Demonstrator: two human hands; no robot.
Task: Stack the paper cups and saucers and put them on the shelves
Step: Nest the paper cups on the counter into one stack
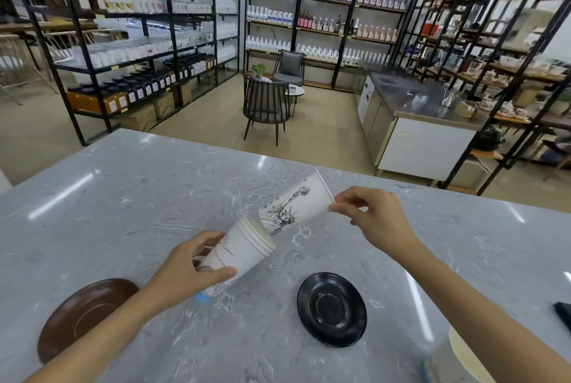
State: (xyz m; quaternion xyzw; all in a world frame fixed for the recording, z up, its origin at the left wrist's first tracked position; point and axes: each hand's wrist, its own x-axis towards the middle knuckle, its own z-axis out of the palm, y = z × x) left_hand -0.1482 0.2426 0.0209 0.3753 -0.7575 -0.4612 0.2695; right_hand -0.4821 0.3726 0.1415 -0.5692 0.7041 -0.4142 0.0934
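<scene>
My left hand (188,271) grips a tilted stack of white paper cups (239,254), mouths facing up and right. My right hand (370,215) pinches the rim of a single white paper cup (296,203) printed with a statue drawing; its base points into the stack's mouth and just touches it. A black saucer (332,308) lies on the grey marble counter (139,197) below my right hand. Under my left forearm, at the lower left, lies a brown saucer (77,314). Another paper cup (460,358) shows at the bottom right, partly behind my right forearm.
A dark flat object (564,313) lies at the counter's right edge. Beyond the counter stand black metal shelves (139,27) full of bottles, two grey chairs (267,104) with a small table, and a steel cabinet (417,123) at the right.
</scene>
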